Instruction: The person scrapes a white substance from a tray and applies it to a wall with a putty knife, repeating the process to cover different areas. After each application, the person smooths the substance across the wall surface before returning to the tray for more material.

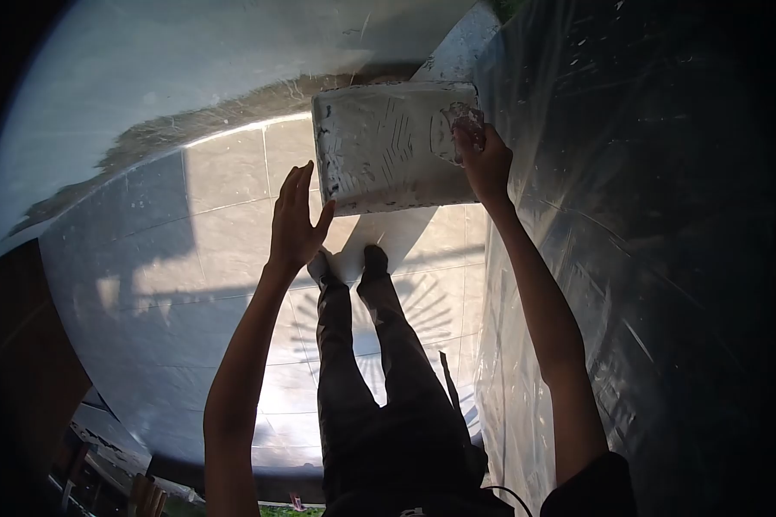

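A shallow rectangular tray (379, 155), smeared with white and dark streaks, is in front of me above the floor, its dark-marked rim facing up. My right hand (488, 169) is at its right side, fingers closed on a reddish, white-crusted lump (462, 129) against the tray's surface; I cannot tell exactly what the lump is. My left hand (298, 221) is beside the tray's lower left edge, fingers stretched upward and thumb apart, with the thumb tip right at the rim. Nothing shows in its palm.
Clear plastic sheeting (543, 284) hangs along the right side. A pale wall (190, 60) with a rough grey band at its base curves across the top. Sunlit floor tiles (224, 250) carry shadows, and my feet (374, 258) stand below the tray.
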Motion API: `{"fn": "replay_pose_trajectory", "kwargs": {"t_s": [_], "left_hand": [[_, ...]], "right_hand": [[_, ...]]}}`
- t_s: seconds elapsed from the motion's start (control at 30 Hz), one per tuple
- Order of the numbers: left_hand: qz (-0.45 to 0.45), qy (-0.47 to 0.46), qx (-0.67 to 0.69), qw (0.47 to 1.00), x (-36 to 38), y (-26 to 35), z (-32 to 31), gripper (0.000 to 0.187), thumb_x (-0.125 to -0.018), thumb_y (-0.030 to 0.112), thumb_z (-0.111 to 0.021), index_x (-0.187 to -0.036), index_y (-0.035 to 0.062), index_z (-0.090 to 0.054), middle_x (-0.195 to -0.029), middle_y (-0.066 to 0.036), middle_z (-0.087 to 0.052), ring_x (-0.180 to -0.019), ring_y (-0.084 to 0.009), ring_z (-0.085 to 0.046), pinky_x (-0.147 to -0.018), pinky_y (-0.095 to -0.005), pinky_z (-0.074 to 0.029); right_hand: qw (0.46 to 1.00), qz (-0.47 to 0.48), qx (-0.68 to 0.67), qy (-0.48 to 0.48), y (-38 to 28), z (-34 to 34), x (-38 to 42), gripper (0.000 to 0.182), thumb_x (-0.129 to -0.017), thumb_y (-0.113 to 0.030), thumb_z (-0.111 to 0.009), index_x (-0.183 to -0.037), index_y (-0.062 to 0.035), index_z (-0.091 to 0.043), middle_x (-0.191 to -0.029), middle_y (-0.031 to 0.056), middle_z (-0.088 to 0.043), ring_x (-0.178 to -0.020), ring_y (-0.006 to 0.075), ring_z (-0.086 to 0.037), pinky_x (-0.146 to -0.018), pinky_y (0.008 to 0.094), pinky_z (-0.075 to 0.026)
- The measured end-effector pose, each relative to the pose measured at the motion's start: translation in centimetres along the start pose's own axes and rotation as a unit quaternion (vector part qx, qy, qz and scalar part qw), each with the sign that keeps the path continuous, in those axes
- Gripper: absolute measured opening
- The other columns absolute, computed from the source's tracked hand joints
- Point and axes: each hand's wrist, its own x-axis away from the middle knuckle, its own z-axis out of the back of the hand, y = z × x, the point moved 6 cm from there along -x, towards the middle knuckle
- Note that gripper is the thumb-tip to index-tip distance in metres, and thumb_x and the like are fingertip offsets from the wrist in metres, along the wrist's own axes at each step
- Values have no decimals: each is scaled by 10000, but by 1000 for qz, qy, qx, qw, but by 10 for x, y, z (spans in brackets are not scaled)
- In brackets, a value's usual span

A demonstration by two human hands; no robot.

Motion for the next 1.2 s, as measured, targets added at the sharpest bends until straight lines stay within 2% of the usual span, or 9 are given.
{"fn": "replay_pose_trajectory", "kwargs": {"t_s": [0.2, 0.27, 0.47, 0.63, 0.7, 0.93, 1.03, 1.1, 1.2], "left_hand": [[63, -31, 30, 997, 21, -45, -77, 965, -845, 355, -783, -1538, -8, -218, -1518, -264, -322, -1414, -409, -348, -1166, -467, -322], [77, -40, 33, 996, 23, -51, -93, 1146, -743, 379, -866, -1548, -14, -151, -1531, -270, -280, -1416, -414, -345, -1156, -469, -342], [85, -33, 43, 995, 17, -64, -117, 1298, -634, 356, -936, -1552, -24, -100, -1514, -261, -301, -1395, -413, -377, -1109, -488, -406], [79, -19, 50, 995, 12, -66, -121, 1290, -642, 366, -929, -1554, -27, -106, -1498, -261, -326, -1333, -406, -457, -1056, -488, -457], [81, -11, 55, 995, 11, -67, -122, 1283, -647, 363, -927, -1554, -30, -109, -1490, -260, -339, -1312, -403, -482, -1037, -486, -473], [59, 23, 38, 997, 14, -68, -124, 1238, -661, 339, -919, -1547, -44, -143, -1462, -270, -377, -1287, -407, -504, -1019, -483, -482], [51, 35, 31, 998, 14, -66, -123, 1221, -664, 323, -918, -1540, -53, -156, -1457, -277, -385, -1293, -413, -497, -1027, -486, -475], [50, 40, 26, 998, 14, -67, -123, 1212, -665, 314, -917, -1537, -58, -161, -1455, -280, -389, -1299, -416, -491, -1032, -488, -469], [77, 22, 63, 995, 16, -73, -128, 1259, -637, 403, -914, -1539, -47, -160, -1483, -263, -376, -1372, -392, -417, -1084, -492, -398]], "right_hand": [[997, 1, 68, -41, 56, -58, 31, 289, -921, -246, -675, -928, 23, -571, -792, 224, -687, -756, 401, -697, -643, 440, -526], [997, 11, 64, -46, 64, -69, 37, 284, -931, -239, -664, -933, 27, -565, -791, 228, -686, -764, 404, -698, -644, 442, -526], [997, 9, 54, -58, 80, -86, 49, 258, -957, -211, -632, -953, 33, -549, -796, 238, -685, -780, 413, -698, -650, 447, -527], [996, 2, 72, -57, 82, -89, 51, 244, -966, -198, -618, -955, 35, -545, -793, 237, -683, -761, 407, -697, -641, 440, -523], [997, 17, 63, -44, 82, -91, 51, 303, -956, -243, -652, -954, 49, -571, -786, 201, -679, -721, 327, -697, -648, 398, -509], [995, 25, 74, -69, 75, -99, 57, 248, -968, -226, -637, -977, 16, -581, -760, 179, -673, -686, 333, -683, -629, 388, -504], [986, 100, 99, -86, 63, -105, 61, 167, -985, -172, -600, -958, -13, -559, -743, 172, -662, -683, 352, -678, -597, 432, -504], [966, 204, 127, -99, 50, -111, 70, 124, -967, -163, -630, -958, -53, -575, -729, 117, -638, -652, 294, -658, -570, 411, -503], [936, 282, 174, -119, 42, -114, 82, 110, -926, -147, -671, -950, -85, -583, -732, 69, -623, -659, 245, -641, -569, 381, -511]]}}
